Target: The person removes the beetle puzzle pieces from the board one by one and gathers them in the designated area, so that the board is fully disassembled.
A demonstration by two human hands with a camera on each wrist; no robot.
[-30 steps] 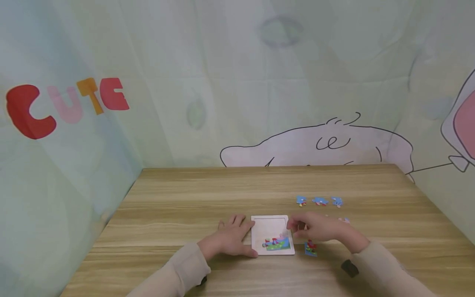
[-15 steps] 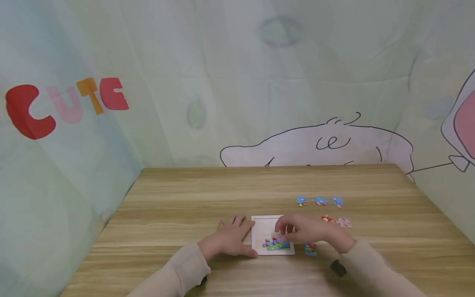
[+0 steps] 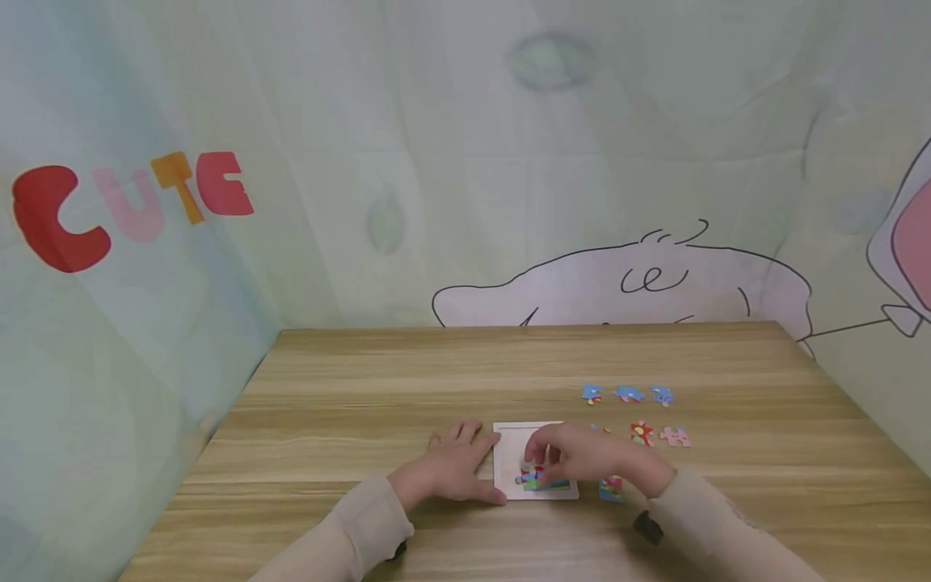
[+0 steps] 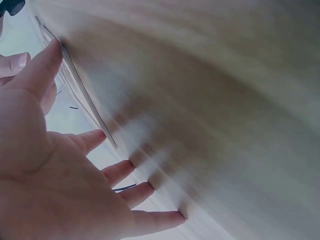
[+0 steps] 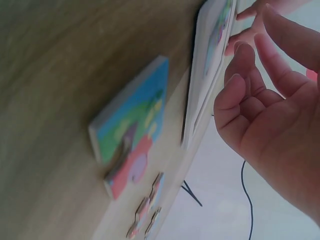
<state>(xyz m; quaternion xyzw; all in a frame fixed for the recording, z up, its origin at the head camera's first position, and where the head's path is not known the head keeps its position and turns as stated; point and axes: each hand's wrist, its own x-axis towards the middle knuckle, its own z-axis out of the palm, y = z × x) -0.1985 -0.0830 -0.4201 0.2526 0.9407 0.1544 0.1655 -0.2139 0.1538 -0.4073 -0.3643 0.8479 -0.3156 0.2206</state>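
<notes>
My left hand (image 3: 456, 471) lies with its fingers spread at the left edge of a white puzzle tray (image 3: 503, 453); in the left wrist view the thumb and index fingertip meet the tray's edge. Joined puzzle pieces (image 3: 549, 482) with green, blue and red print fill the tray's lower right. Over them hovers my right hand (image 3: 578, 453), fingers bent, thumb and index fingertips close above the print. The right wrist view shows the other fingers curled in. Whether a piece is between its fingertips, I cannot tell.
To the tray's right lie loose pieces: a blue-and-red one (image 3: 610, 488) near the front, a red one (image 3: 642, 433), a pink one (image 3: 675, 436) and, farther back, several blue ones (image 3: 629, 394). A printed curtain (image 3: 364, 162) backs the wooden table (image 3: 349, 380).
My right hand has moved left from the tray's right edge to above the joined pieces, uncovering the red and pink loose pieces. The left hand has stayed at the tray's edge.
</notes>
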